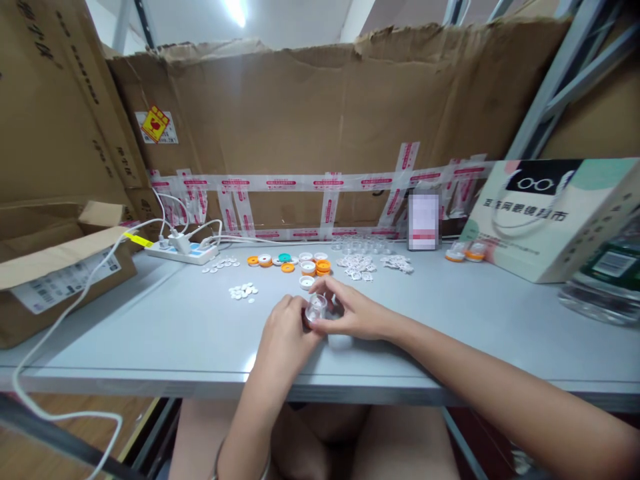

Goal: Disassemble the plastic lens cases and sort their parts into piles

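Between my two hands, just above the front middle of the table, is a small clear plastic dome (317,307) with something white inside it. My left hand (290,330) grips its left side, its fingers mostly turned away from view. From the right, my right hand (347,310) curls around the dome with thumb below and fingers above. Right behind them are a white round cap (307,283) and orange rings (323,267). Farther back lie a teal ring (285,258) and small white pieces (357,265) in a pile.
White discs (243,291) lie to the left on the grey table (175,333). Clear domes (363,245) line the back. A power strip (183,250) and open cardboard box (65,267) are left; a phone (423,220), finished-looking orange-based domes (465,252), paper bag (530,220) and bottle (605,273) right.
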Demonstrator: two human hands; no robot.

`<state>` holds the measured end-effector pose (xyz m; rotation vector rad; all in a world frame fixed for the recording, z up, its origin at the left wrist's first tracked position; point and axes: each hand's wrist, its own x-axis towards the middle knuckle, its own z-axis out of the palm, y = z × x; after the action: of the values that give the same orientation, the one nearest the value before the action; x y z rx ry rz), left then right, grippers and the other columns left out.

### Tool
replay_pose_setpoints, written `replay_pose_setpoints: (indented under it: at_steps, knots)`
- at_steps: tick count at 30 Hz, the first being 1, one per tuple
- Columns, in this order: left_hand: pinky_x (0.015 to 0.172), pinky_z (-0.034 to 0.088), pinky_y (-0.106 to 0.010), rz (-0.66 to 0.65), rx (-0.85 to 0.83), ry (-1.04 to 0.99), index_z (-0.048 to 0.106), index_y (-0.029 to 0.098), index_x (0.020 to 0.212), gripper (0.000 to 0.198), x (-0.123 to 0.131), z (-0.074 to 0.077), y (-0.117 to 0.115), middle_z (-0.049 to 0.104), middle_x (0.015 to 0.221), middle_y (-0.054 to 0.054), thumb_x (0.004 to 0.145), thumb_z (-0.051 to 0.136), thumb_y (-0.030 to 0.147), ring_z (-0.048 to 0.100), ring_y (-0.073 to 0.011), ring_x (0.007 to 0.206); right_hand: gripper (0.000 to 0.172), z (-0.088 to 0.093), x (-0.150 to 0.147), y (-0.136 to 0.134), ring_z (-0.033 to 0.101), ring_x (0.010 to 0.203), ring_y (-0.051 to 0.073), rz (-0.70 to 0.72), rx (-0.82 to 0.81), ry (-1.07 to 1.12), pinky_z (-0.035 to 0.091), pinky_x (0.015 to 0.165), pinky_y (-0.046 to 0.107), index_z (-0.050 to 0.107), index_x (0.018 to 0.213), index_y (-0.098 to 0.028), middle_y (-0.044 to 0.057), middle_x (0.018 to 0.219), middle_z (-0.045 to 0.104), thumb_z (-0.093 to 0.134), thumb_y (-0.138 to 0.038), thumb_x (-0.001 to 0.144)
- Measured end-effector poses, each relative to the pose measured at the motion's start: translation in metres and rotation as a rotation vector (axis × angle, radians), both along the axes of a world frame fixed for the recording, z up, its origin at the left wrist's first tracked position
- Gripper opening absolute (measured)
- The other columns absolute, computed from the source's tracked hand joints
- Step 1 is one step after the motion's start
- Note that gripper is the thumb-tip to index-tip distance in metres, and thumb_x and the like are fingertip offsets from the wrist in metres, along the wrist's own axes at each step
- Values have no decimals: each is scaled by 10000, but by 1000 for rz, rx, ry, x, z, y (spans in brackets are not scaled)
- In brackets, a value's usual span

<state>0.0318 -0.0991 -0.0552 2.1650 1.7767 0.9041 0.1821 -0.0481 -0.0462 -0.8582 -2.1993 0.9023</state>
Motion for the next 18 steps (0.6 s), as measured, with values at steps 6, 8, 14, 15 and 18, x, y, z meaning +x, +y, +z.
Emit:
replay_pose_setpoints:
  at_steps: [6,8,14,15,18]
  knots:
    - [626,392,-281,3,-7,-25,526,174,731,113,0,-1,0,548,764,-25,742,576,275,534,-182,726,316,-1,1,-1,516,863,151,85,25,131,423,764,309,430,1011,-207,37,934,534,604,-227,747]
    - [634,396,-285,12,-20,-20,525,171,734,135,0,-1,0,546,768,-28,741,585,292,538,-187,734,376,-3,2,-1,515,941,154,175,-20,193,423,830,339,384,1085,-223,61,1051,517,578,-204,764]
    - [655,406,-300,16,-37,-24,526,170,723,182,-1,-1,1,549,778,-32,731,602,336,544,-196,751,460,-6,2,2,543,880,166,86,-60,182,423,838,379,381,1079,-219,29,903,545,657,-230,712]
    - [654,406,-299,16,-34,-25,525,170,721,177,-1,-1,1,549,778,-33,737,595,332,545,-196,751,418,-6,2,2,542,912,165,136,-63,183,420,848,376,376,1094,-223,41,949,549,612,-217,749]
    - [645,404,-293,18,-27,-23,528,167,728,149,-1,0,0,551,776,-36,747,582,305,543,-192,744,476,-7,1,1,509,993,172,143,-16,185,420,851,364,352,1149,-243,68,1101,502,612,-222,751]
